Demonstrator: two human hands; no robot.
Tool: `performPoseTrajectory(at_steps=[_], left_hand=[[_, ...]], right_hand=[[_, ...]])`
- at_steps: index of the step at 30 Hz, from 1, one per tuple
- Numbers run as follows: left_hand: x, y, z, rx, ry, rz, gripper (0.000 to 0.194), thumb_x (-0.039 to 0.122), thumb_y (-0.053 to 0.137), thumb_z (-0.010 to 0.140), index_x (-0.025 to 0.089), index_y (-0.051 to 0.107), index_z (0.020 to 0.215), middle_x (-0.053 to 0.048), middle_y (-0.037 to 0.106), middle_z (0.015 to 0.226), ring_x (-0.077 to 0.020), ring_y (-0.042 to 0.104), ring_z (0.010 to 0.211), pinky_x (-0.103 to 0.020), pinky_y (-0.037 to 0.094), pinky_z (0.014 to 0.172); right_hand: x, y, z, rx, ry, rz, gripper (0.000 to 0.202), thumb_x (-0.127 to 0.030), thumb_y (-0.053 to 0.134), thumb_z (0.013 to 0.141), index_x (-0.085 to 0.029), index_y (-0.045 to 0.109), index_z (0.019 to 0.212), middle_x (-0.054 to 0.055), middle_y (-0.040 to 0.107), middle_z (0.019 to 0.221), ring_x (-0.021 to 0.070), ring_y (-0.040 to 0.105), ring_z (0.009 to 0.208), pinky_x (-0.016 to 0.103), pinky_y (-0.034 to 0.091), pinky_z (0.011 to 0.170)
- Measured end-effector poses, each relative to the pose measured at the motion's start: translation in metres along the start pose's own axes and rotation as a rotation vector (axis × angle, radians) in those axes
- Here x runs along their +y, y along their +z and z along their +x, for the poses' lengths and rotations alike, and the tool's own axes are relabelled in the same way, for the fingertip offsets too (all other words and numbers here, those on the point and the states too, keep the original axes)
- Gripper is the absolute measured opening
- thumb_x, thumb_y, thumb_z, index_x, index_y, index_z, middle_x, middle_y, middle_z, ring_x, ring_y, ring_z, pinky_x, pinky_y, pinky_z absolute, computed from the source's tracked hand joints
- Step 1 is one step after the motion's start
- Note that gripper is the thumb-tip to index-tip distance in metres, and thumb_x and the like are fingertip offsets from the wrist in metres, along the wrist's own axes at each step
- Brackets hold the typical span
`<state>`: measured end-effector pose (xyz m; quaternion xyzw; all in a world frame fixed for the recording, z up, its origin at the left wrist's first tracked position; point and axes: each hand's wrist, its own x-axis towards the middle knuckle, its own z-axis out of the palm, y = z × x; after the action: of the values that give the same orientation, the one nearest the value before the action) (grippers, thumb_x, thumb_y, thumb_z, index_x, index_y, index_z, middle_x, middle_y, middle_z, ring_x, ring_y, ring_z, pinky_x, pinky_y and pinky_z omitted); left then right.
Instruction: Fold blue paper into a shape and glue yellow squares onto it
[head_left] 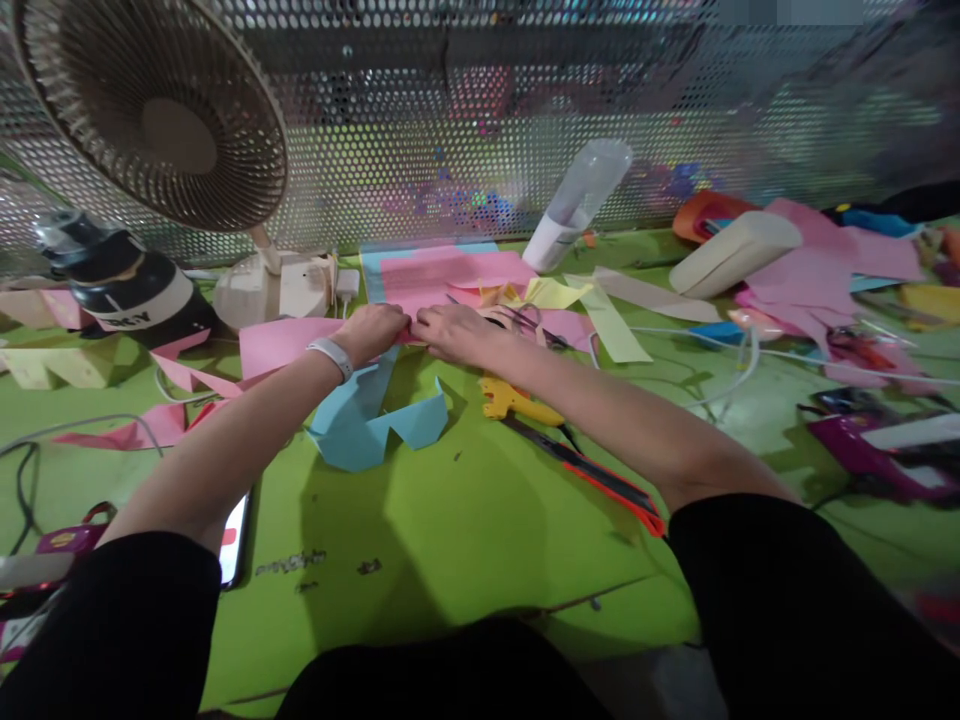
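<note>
My left hand (373, 333), with a white band at the wrist, and my right hand (459, 335) meet at the far middle of the green table. Their fingers are bent and pinch a pink piece of paper (409, 335), mostly hidden under them. Pink sheets (442, 275) lie flat just beyond the hands. A folded blue paper piece (360, 440) with notched edges rests in front of my left hand. Close to my right forearm are a yellow glue gun (514, 400) and a utility knife (592, 475) with an orange-red edge.
A beige fan (180, 140) and a black bottle (127, 280) stand at the back left. A clear-and-white bottle (577, 205) leans near the perforated metal screen (390, 150). Coloured paper, a beige case (735, 255) and cables lie right. A phone (234, 540) is under my left forearm.
</note>
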<state>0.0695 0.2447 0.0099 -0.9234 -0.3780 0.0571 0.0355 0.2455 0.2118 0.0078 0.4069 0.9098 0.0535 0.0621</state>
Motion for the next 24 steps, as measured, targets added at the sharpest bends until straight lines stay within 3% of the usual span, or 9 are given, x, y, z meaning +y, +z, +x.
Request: performPoseTrajectory(at_steps=[4, 10, 17, 21, 24], left_hand=[[-0.004, 0.002, -0.001, 0.025, 0.012, -0.03, 0.024, 0.016, 0.047, 0.092, 0.011, 0.068, 0.105, -0.013, 0.068, 0.102, -0.0241, 0.066, 0.098, -0.029, 0.047, 0.078], [-0.009, 0.006, -0.007, 0.044, 0.036, -0.07, 0.024, 0.016, 0.049, 0.089, 0.015, 0.069, 0.103, -0.01, 0.068, 0.106, -0.0213, 0.065, 0.1, -0.028, 0.047, 0.082], [-0.005, 0.008, -0.011, 0.072, 0.012, -0.06, 0.026, 0.026, 0.051, 0.09, 0.014, 0.069, 0.103, -0.01, 0.067, 0.108, -0.023, 0.065, 0.099, -0.03, 0.048, 0.081], [0.005, 0.008, -0.01, 0.057, -0.038, -0.011, 0.027, 0.018, 0.046, 0.091, 0.012, 0.068, 0.104, -0.013, 0.067, 0.106, -0.0237, 0.065, 0.099, -0.031, 0.048, 0.078], [0.015, -0.001, -0.026, 0.037, -0.075, 0.035, 0.028, 0.015, 0.047, 0.09, 0.014, 0.066, 0.11, -0.012, 0.066, 0.11, -0.0236, 0.064, 0.1, -0.031, 0.048, 0.078]], right_hand=[[-0.005, 0.001, 0.004, 0.005, -0.023, 0.0, 0.032, -0.018, 0.042, 0.096, -0.014, 0.07, 0.111, 0.016, 0.068, 0.108, 0.0252, 0.058, 0.1, 0.036, 0.036, 0.081], [-0.012, 0.001, -0.006, -0.014, 0.029, 0.016, 0.031, -0.023, 0.046, 0.092, -0.011, 0.074, 0.101, 0.016, 0.069, 0.103, 0.025, 0.059, 0.094, 0.036, 0.036, 0.08], [-0.024, 0.007, -0.014, -0.047, 0.114, 0.024, 0.039, -0.022, 0.037, 0.095, -0.007, 0.068, 0.113, 0.018, 0.069, 0.106, 0.0278, 0.063, 0.094, 0.037, 0.036, 0.076], [-0.027, 0.009, -0.013, -0.054, 0.124, 0.024, 0.039, -0.021, 0.036, 0.095, -0.007, 0.067, 0.115, 0.019, 0.068, 0.109, 0.0275, 0.063, 0.097, 0.037, 0.036, 0.079], [-0.027, 0.012, -0.015, -0.071, 0.104, 0.025, 0.038, -0.021, 0.038, 0.094, -0.008, 0.067, 0.115, 0.018, 0.069, 0.108, 0.0263, 0.063, 0.096, 0.035, 0.037, 0.078]])
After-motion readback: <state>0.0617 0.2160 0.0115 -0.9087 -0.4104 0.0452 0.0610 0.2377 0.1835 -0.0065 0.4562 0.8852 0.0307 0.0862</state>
